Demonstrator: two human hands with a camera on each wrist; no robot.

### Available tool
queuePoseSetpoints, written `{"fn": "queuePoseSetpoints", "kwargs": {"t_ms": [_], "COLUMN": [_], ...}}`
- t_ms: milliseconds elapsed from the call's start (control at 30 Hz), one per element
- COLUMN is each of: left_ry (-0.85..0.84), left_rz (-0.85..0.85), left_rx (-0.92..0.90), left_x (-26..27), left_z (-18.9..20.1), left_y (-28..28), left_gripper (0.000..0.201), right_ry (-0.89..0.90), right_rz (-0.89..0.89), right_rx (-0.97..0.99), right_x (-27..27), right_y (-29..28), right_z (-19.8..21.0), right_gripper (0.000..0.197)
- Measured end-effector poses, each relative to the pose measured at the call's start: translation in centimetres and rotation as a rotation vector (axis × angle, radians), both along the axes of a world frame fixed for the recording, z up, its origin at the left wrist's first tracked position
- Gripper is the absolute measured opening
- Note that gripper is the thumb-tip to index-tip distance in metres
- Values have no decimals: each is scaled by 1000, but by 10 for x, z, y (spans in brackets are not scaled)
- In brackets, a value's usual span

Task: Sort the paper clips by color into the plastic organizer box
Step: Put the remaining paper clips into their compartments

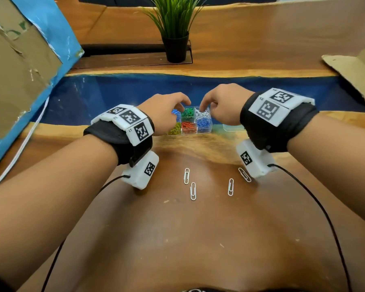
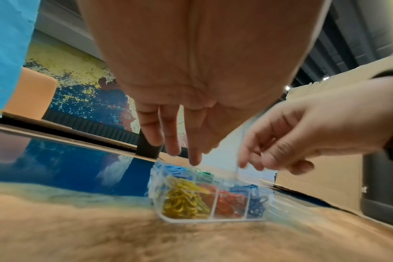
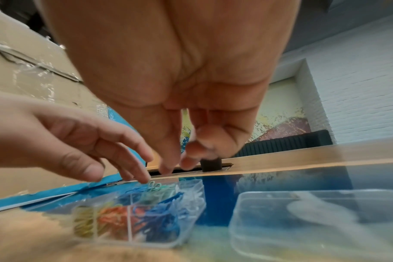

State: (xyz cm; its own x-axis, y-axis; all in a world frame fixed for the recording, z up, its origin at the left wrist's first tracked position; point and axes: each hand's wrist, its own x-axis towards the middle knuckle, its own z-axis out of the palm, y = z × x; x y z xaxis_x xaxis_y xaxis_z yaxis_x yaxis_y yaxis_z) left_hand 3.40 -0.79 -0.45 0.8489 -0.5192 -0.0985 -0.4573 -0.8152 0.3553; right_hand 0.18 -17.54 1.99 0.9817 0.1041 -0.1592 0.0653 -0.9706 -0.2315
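Both my hands are over the organizer box (image 1: 190,121) now, which sits on the tabletop (image 1: 198,239) at 12 o'clock, right at the edge of the blue strip. My left hand (image 1: 162,112) hangs above the box's left side, fingers (image 2: 172,141) straight and pointing down, grip apart and empty as far as I can see. My right hand (image 1: 221,104) is above the far right compartment, where the white clips (image 1: 202,113) lie; its fingers (image 3: 168,159) are bunched close to the thumb, but with the blur I cannot tell whether that grip has a clip in it. Inside the box I see green clips (image 1: 188,112) at the far middle, red clips (image 1: 189,127) near middle, yellow clips (image 1: 175,129) near left, blue clips (image 1: 204,124) near right. Four loose white paper clips (image 1: 209,183) lie on the wood nearer to me, apart from each other. The clear lid (image 3: 314,221) rests at 3 o'clock of the box.
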Motion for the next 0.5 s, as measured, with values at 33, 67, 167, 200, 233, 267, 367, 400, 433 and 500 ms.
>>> {"fn": "queuePoseSetpoints", "kwargs": {"t_ms": [33,67,167,200,233,267,367,400,433,500], "left_ry": [-14,-36,-86,-71,-42,-7,62,70,75,68], "left_rz": [-5,-8,-70,-118,-171,-217,-289,-311,-339,-387], "left_rx": [-17,-41,-89,-68,-24,30,137,151,170,237], "left_x": [-2,-4,-21,-28,-36,-42,-51,-53,-54,-56], "left_z": [0,1,5,6,6,6,2,0,-1,-1], "left_y": [1,2,3,3,3,4,4,3,3,1], "left_gripper": [48,43,18,9,4,2,11,15,19,24], "right_ry": [7,21,129,177,219,250,270,272,280,288], "right_rz": [-2,-3,37,55,67,70,36,24,19,35], "right_rx": [4,8,-56,-91,-119,-136,-138,-134,-133,-144], "right_x": [-7,-15,-44,-54,-63,-70,-80,-81,-82,-85], "right_y": [-4,-8,-19,-22,-24,-28,-38,-40,-40,-39], "right_z": [0,0,-2,-3,-4,-5,-6,-7,-8,-12], "right_gripper": [34,28,15,13,11,10,9,10,11,13]}}
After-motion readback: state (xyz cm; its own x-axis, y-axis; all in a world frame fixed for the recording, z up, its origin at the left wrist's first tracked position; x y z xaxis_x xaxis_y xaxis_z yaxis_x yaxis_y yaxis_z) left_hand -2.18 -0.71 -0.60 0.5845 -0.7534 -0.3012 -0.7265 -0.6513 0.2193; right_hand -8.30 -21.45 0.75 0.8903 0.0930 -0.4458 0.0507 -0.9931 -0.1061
